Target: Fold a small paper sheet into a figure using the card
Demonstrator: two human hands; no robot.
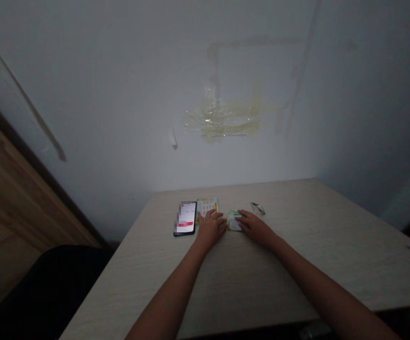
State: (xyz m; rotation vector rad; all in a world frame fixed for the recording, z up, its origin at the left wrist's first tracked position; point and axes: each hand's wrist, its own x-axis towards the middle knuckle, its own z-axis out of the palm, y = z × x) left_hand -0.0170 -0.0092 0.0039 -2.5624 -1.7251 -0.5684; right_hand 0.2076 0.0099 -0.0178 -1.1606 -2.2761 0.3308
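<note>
My left hand (212, 227) lies over the lower part of a printed leaflet (207, 205) with green edges, its fingers spread and thumb out. To the right, my right hand (257, 226) rests with outstretched fingers on a smaller green-and-white printed card (233, 222). The right part of that card is hidden under the fingers. Left of the leaflet lies a phone (188, 221) with a lit screen, partly blurred out. Beyond my right hand is a small crumpled green-and-white scrap (257, 208).
All of this lies on a pale wood-grain table (297, 203) that meets a grey wall (120, 94) at the back. Shiny clear tape (222, 123) sticks to the wall. A dark rounded shape (59, 283) stands at the left, beside wooden boards (10, 189).
</note>
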